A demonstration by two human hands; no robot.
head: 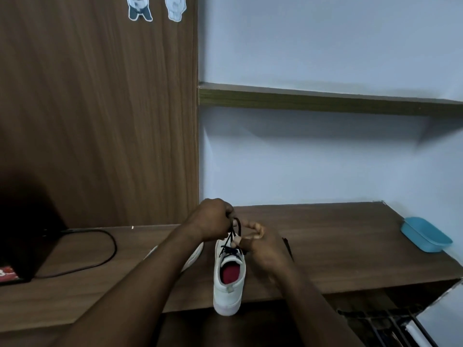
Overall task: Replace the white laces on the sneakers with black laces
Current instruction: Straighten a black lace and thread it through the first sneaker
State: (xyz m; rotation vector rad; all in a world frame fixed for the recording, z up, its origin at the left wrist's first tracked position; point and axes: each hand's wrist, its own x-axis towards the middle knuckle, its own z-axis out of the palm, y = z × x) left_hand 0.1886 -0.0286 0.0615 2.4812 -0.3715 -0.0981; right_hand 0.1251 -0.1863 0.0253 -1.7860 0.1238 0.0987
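The white canvas sneaker point(229, 286) sits lower centre on a brown wooden desk point(338, 246). The left hand point(213, 219) and right hand point(263, 246) each clamp curled fingers on its thin black lace point(238, 225). The lace seems limp and light, so grip it near the tips.

A sneaker point(228, 284) stands on the bench point(338, 246), heel at its front edge; a second sneaker point(195, 255) lies left, a tray point(426, 236) far right.

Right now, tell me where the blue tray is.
Head view: the blue tray sits at the far right of the desk, beside the wall, well right of the sneaker.
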